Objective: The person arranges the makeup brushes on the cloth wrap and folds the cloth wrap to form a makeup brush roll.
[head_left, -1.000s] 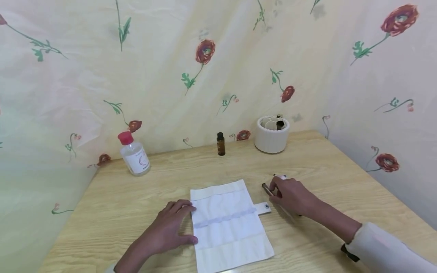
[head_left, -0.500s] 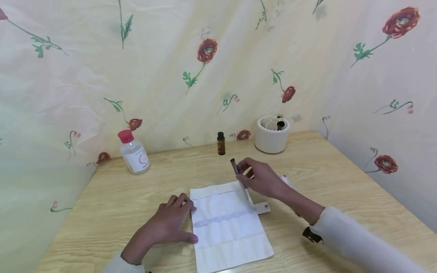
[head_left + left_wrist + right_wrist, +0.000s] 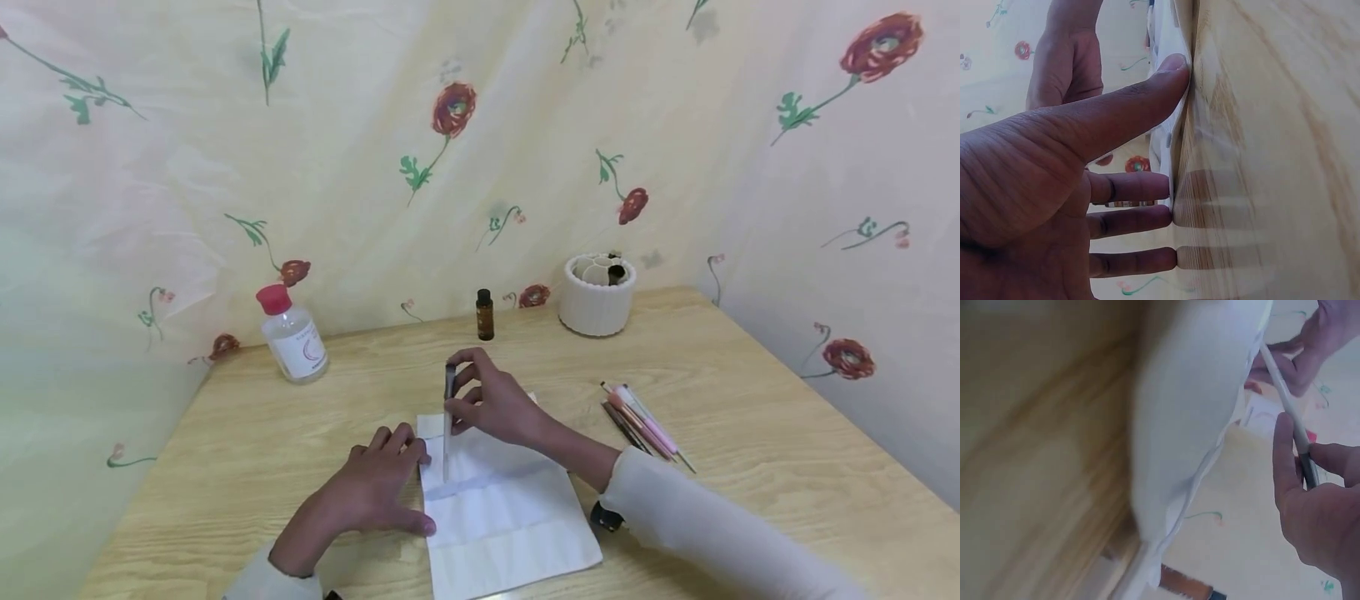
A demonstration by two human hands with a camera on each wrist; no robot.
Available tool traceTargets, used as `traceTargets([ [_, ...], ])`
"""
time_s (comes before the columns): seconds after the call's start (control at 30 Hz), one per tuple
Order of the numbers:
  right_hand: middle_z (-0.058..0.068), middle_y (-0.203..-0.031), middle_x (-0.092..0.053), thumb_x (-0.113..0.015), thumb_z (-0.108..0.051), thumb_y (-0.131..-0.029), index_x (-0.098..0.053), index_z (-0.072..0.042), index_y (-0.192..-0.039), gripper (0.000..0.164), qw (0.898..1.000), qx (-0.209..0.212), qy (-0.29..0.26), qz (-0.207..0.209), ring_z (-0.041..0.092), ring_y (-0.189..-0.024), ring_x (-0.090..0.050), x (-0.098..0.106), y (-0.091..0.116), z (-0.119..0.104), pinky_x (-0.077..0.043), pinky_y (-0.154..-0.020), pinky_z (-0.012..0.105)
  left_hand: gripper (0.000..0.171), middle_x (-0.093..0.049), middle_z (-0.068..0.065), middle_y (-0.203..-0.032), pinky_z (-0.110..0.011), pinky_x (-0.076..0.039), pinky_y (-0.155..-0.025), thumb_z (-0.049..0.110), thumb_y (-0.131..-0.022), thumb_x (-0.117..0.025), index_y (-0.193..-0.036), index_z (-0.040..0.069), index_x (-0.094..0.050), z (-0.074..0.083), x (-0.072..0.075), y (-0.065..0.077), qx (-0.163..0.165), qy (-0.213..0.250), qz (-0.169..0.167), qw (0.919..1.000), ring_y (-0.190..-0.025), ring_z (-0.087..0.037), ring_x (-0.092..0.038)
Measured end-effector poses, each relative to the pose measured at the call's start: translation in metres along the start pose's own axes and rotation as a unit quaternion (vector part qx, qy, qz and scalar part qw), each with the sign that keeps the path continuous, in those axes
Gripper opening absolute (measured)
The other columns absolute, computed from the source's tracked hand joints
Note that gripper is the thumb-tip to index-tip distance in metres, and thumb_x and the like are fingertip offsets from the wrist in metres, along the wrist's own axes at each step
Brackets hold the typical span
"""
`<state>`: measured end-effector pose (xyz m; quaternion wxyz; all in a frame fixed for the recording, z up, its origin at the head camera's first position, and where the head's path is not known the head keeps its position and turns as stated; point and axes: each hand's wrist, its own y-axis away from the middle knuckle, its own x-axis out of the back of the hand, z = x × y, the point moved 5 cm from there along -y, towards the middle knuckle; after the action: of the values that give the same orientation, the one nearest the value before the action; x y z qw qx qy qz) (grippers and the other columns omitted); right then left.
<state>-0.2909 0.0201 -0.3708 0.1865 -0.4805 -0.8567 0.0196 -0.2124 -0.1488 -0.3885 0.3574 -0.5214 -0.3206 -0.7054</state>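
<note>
The table (image 3: 360, 392) carries the pouch (image 3: 517, 508), spread out toward the near edge. The left hand (image 3: 371, 492), fingers spread, touches the pouch's left edge. The right hand (image 3: 495, 404) pinches the brush (image 3: 447, 437) over the pouch, close to that edge, handle pointing down; whether it has entered a pocket I cannot tell. Loosely held cloth could pucker and snag the handle.

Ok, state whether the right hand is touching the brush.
Touching. The right wrist view shows it: the right hand pinches the brush, with one digit against each side of it.
</note>
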Motion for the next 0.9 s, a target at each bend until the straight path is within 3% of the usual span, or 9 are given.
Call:
traceTargets([
  [0.17,0.012,-0.107,-0.061,-0.068,0.0,-0.094,-0.041,-0.008,-0.138,0.053,0.997,-0.035,0.046,-0.046,0.025,-0.074,-0.072,-0.013,-0.001,0.001,-0.059,-0.067,0.041,0.079,-0.038,0.001,-0.118,-0.052,-0.043,-0.078,0.065,-0.069,-0.081,-0.123,0.015,-0.055,-0.004,-0.002,-0.002,0.01,-0.013,-0.002,0.9999,-0.11,-0.026,-0.041],
  [0.33,0.003,-0.1,-0.065,-0.073,-0.008,-0.092,-0.047,-0.006,-0.134,0.05,0.987,-0.072,0.108,-0.093,0.018,-0.073,-0.072,-0.02,0.004,0.006,-0.056,-0.071,0.031,0.077,-0.038,0.001,-0.118,-0.052,-0.043,-0.078,0.064,-0.069,-0.082,-0.121,0.014,-0.056,-0.003,-0.001,-0.001,0.007,-0.014,0.002,0.9999,-0.109,-0.027,-0.041],
  [0.53,-0.008,-0.089,-0.066,-0.078,-0.02,-0.09,-0.058,-0.009,-0.12,0.038,0.965,-0.054,0.195,-0.165,0.006,-0.08,-0.065,-0.027,0.01,0.009,-0.05,-0.076,0.025,0.074,-0.037,0.002,-0.114,-0.049,-0.041,-0.074,0.064,-0.069,-0.082,-0.116,0.015,-0.055,-0.001,0.002,0.002,-0.001,-0.006,0.009,0.9999,-0.105,-0.025,-0.041],
  [0.7,-0.012,-0.093,-0.065,-0.071,-0.023,-0.095,-0.07,-0.014,-0.11,0.017,0.947,-0.02,0.234,-0.22,0.001,-0.085,-0.061,-0.029,0.013,0.006,-0.049,-0.078,0.023,0.072,-0.037,0.002,-0.115,-0.05,-0.041,-0.075,0.062,-0.069,-0.083,-0.115,0.015,-0.053,0.0,0.002,0.001,0.004,-0.002,0.002,1.0,-0.106,-0.025,-0.04],
  [0.8,-0.006,-0.104,-0.064,-0.065,-0.023,-0.099,-0.071,-0.013,-0.117,0.021,0.94,0.0,0.266,-0.216,0.003,-0.09,-0.061,-0.022,0.016,0.002,-0.05,-0.08,0.023,0.074,-0.037,0.0,-0.116,-0.051,-0.041,-0.076,0.062,-0.069,-0.083,-0.117,0.014,-0.053,0.001,0.002,0.002,0.007,0.0,-0.002,1.0,-0.108,-0.026,-0.04],
  [0.9,0.0,-0.11,-0.062,-0.063,-0.022,-0.1,-0.069,-0.011,-0.119,0.023,0.934,0.01,0.307,-0.184,0.006,-0.094,-0.061,-0.006,0.021,-0.006,-0.05,-0.081,0.024,0.078,-0.038,0.0,-0.118,-0.052,-0.042,-0.078,0.063,-0.069,-0.083,-0.12,0.013,-0.053,0.002,0.002,0.003,0.008,0.0,-0.006,0.9999,-0.109,-0.026,-0.04],
])
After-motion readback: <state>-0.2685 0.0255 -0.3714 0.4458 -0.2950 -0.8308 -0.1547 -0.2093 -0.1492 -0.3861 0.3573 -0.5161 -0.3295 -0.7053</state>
